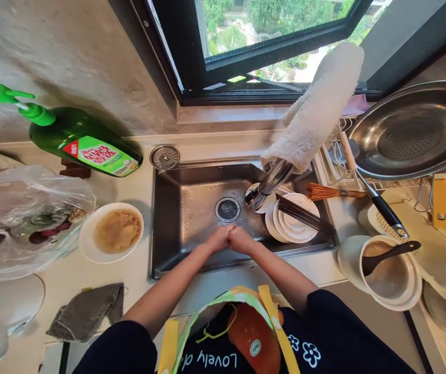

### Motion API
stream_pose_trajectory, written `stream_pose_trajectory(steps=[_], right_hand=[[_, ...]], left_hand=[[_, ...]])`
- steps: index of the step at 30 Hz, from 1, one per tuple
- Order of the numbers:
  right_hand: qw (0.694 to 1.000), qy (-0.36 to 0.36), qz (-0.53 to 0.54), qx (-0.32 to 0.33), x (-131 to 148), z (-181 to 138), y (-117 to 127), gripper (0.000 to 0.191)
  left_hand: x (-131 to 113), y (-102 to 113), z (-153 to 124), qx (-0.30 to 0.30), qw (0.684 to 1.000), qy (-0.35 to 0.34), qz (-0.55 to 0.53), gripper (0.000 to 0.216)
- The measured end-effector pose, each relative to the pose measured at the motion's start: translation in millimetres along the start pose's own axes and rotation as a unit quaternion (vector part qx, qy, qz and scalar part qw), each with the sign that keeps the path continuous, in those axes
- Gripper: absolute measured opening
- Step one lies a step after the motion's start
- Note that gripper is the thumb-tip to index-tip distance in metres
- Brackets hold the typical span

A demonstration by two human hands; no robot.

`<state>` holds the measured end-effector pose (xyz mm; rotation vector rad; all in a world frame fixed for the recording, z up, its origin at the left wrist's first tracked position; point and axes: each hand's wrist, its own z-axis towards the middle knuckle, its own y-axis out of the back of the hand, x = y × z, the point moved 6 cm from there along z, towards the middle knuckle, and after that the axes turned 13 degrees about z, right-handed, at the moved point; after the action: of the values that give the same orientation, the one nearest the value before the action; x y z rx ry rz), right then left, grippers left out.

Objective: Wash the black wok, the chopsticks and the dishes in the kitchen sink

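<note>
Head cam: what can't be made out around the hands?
Head view:
- Left hand and right hand: pressed together, hiding the palms and anything between them.
- White plate: partly hidden by the chrome faucet.
- Plastic bag: contents blurred by the film.
- Steel strainer bowl: cut off by the right edge.

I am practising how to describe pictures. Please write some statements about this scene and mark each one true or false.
1. The left hand and right hand touch each other above the steel sink. True.
2. The green dish soap bottle is inside the sink. False: it is on the counter, left of the sink.
3. Dark chopsticks lie across stacked white plates. True.
4. The white towel lies in the sink. False: it is draped over the chrome faucet.
</note>
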<state>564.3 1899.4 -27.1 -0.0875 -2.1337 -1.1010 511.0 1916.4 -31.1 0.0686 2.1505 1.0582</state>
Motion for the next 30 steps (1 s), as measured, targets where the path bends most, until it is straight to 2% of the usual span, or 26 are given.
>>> stream_pose_trajectory(steps=[3,6,9,11,13,15,21,25,30], right_hand=[[1.000,-0.002,0.006,0.001,-1,-3,0,0.024],[0.999,-0.035,0.027,0.006,-15,-4,-6,0.028],[0.990,-0.134,0.005,0.033,-49,-4,-18,0.034],[0.983,-0.177,-0.018,0.042,-71,1,-23,0.035],[0.981,-0.188,-0.028,0.045,-87,13,-26,0.036],[0.980,-0.193,-0.034,0.045,-100,33,-26,0.040],[0.975,-0.207,-0.070,0.031,-119,112,-35,0.044],[0.971,-0.214,-0.100,0.038,-132,146,-51,0.039],[0.971,-0.204,-0.113,0.055,-145,159,-70,0.034]], left_hand=[[-8,4,-2,0.002,1.000,-0.015,0.024,0.030],[1,-9,1,0.014,1.000,-0.012,0.022,0.056],[40,-43,5,0.091,0.985,0.099,0.110,0.079],[69,-67,3,0.161,0.960,0.161,0.166,0.074],[89,-82,1,0.190,0.948,0.182,0.182,0.064],[106,-85,1,0.177,0.945,0.201,0.190,0.062],[152,-77,-4,0.133,0.931,0.275,0.201,0.065],[162,-79,9,0.076,0.951,0.216,0.209,0.067],[158,-86,40,0.043,0.966,0.145,0.209,0.062]])
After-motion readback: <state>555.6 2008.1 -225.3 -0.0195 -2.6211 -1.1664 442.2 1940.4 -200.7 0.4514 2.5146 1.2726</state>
